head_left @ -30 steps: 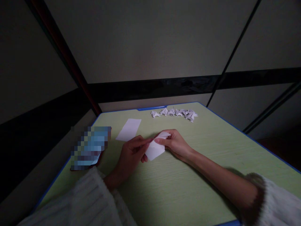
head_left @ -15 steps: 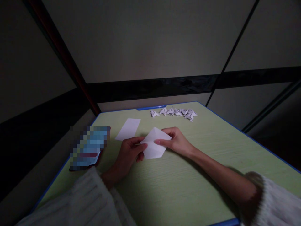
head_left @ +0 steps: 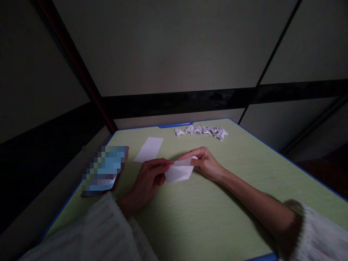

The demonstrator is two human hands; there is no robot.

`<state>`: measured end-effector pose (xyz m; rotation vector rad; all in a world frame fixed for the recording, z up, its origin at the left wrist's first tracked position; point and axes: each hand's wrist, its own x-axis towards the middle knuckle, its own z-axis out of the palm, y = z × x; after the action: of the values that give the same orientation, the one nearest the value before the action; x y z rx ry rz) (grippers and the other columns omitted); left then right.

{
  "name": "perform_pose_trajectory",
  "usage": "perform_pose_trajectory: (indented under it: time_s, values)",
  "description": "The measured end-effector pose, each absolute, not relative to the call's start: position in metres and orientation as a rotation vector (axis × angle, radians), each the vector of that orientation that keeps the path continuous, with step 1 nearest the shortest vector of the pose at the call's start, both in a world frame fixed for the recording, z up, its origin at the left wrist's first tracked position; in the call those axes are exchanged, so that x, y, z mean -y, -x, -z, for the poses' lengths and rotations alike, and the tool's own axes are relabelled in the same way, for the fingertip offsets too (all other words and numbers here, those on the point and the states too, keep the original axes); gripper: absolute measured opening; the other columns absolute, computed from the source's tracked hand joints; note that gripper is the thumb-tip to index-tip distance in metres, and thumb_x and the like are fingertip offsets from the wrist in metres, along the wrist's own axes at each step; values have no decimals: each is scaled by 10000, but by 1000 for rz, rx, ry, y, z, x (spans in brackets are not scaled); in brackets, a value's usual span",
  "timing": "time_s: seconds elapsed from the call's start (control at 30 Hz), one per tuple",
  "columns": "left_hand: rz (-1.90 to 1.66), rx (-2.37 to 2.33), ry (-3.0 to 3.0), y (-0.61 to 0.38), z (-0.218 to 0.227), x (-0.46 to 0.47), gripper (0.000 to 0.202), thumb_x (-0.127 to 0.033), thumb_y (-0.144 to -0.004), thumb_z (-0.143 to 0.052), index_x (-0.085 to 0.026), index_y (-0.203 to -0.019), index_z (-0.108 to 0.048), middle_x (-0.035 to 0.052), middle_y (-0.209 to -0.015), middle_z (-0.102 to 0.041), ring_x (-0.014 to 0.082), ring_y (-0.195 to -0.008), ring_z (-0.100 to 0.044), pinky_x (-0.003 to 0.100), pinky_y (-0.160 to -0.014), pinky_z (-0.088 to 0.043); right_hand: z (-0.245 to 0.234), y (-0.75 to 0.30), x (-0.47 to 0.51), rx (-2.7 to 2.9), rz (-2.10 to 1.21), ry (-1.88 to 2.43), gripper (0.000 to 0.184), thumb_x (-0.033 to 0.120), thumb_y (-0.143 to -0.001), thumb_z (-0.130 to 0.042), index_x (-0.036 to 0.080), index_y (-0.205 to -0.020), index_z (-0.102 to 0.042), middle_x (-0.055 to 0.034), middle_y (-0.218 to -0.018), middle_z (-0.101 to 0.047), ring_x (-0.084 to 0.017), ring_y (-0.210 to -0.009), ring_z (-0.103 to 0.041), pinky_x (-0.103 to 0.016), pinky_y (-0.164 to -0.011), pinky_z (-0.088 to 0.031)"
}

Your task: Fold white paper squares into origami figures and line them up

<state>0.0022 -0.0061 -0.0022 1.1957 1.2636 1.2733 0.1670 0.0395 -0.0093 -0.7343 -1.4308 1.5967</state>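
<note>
A small white sheet of paper [head_left: 178, 174] is held just above the table between both hands, its upper part folded down toward me. My left hand [head_left: 150, 177] pinches its left edge between thumb and fingers. At the right edge, my right hand [head_left: 203, 161] grips the paper, with the index finger stretched along the top fold and the thumb at the side. Some of the fingers are hidden behind the paper. Beyond my left hand lies another flat white sheet [head_left: 149, 148].
Several folded white paper figures [head_left: 198, 129] stand in a row near the back of the pale green, blue-edged table [head_left: 244, 170]. A phone-like device [head_left: 106, 170] with a blurred screen lies at the left. Cabinet panels [head_left: 174, 50] rise behind the table.
The paper's pointed top has been folded down toward me, leaving a straight upper edge. My right index finger has moved from behind the paper onto that edge.
</note>
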Motion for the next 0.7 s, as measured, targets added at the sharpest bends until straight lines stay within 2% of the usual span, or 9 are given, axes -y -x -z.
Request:
perform_pose_trajectory:
  time_s: [0.1,0.23,0.4,0.7]
  values:
    - [-1230,-1128,-1075,-2,1,8,113,-196,-548,-562,-179,-614,-652,-19,-510,-546,45,-342,-376,177,-326,-284,7,-168,-40,1500,-1536,734,158,101,-557,-562,177,-631,-679,-7,-592,-645,-101,-534,-532,-238,-530,-395]
    - [-1214,-1070,-1064,-3,0,8,227,-291,-626,-532,-174,-796,-628,-54,-404,-483,68,-313,-405,178,-307,-301,1,-169,-38,1621,-1423,758,171,103,-565,-536,186,-614,-678,-5,-602,-652,-113,-568,-550,-247,-562,-409]
    - [-1144,-1242,-1183,-7,-1,6,171,-303,-603,-576,-134,-580,-588,-38,-333,-506,88,-284,-449,183,-304,-333,0,-169,-36,1676,-1383,752,181,110,-598,-521,177,-651,-680,-13,-622,-652,-114,-585,-557,-251,-571,-414]
    - [-1106,-1244,-1202,-7,1,5,110,-223,-596,-595,-126,-545,-601,-25,-372,-566,77,-314,-482,166,-332,-355,2,-166,-37,1577,-1392,775,186,61,-553,-572,157,-690,-652,4,-616,-634,-79,-526,-536,-199,-507,-392]
